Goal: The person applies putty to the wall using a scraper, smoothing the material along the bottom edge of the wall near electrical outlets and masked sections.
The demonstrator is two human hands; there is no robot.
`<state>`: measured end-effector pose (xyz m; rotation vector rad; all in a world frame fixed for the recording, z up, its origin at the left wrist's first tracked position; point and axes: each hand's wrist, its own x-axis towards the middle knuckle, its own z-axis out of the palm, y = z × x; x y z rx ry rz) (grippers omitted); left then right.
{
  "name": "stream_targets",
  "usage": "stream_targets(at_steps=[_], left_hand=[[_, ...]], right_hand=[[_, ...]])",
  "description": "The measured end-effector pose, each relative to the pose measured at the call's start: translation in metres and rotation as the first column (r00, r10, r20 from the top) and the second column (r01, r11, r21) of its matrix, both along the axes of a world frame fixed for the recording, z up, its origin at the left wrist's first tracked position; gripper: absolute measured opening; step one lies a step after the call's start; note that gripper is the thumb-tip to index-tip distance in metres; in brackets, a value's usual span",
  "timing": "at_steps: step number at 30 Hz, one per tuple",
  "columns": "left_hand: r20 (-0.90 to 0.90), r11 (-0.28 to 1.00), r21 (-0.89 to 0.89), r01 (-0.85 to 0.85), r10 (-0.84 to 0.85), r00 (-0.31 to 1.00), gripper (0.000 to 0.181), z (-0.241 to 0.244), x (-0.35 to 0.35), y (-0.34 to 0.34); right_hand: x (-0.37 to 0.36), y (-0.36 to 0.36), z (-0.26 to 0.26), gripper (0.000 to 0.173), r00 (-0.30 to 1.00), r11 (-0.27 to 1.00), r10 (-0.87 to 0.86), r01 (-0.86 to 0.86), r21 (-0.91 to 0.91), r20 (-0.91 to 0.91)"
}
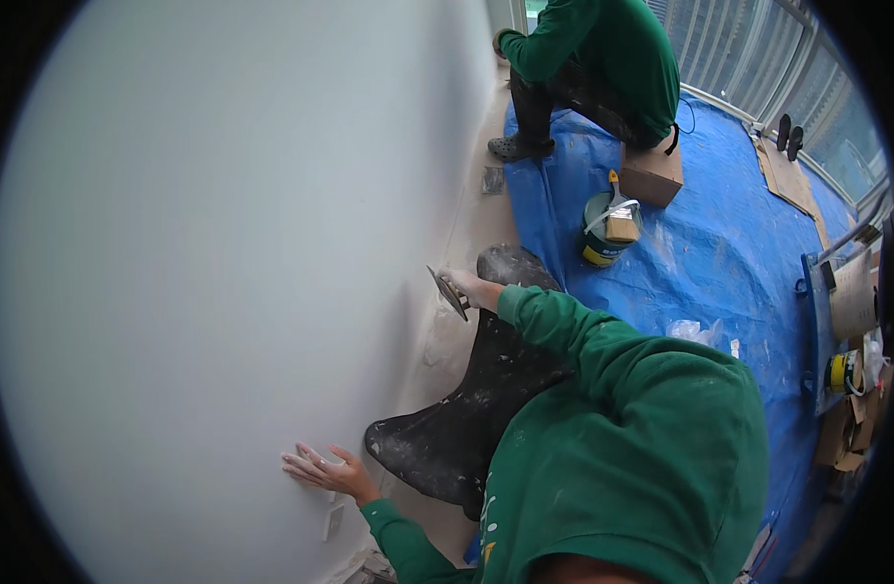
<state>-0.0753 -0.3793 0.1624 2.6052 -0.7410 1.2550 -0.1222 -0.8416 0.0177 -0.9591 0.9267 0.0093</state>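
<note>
My left hand [321, 469], dusted white, is at the smooth white wall [221, 263] with its fingers apart and nothing in it. Just below it a wall socket plate [333, 522] is set low in the wall. My right hand [470, 287] grips a flat plate tool with a handle [447, 293], perhaps a hand sander. The tool is seen almost edge-on near the foot of the wall; whether it touches the wall I cannot tell. Between my arms are my bent knees in dark, dust-marked trousers [483, 387].
A co-worker [622, 66] sits on a cardboard box [651, 175] farther along the wall. A bucket [596, 244] with a wide paintbrush [622, 219] across it stands on the blue tarpaulin [710, 255]. A square sheet [493, 180] lies by the wall. A blue platform trolley [819, 328] stands at right.
</note>
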Motion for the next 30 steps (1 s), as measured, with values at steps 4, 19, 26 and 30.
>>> stream_targets(at_steps=[4,19,26,30], left_hand=[[-0.578,0.956,-0.288,-0.047,-0.135,0.805,0.058,-0.061,-0.081,0.012],[-0.606,0.880,-0.473,-0.037,-0.294,0.739,0.054,-0.114,-0.184,0.007],[-0.591,0.871,-0.490,-0.013,-0.322,0.740,0.054,-0.120,-0.181,0.006],[-0.600,0.872,-0.489,-0.024,-0.316,0.735,0.054,-0.120,-0.182,0.006]], right_hand=[[0.001,-0.009,0.005,0.033,0.997,0.985,-0.052,0.040,0.168,0.065],[0.010,-0.025,-0.014,0.044,0.988,0.938,-0.128,0.091,0.334,0.091],[0.006,-0.026,-0.008,0.046,0.988,0.942,-0.129,0.095,0.323,0.084],[0.004,-0.027,-0.015,0.039,0.989,0.942,-0.115,0.079,0.327,0.091]])
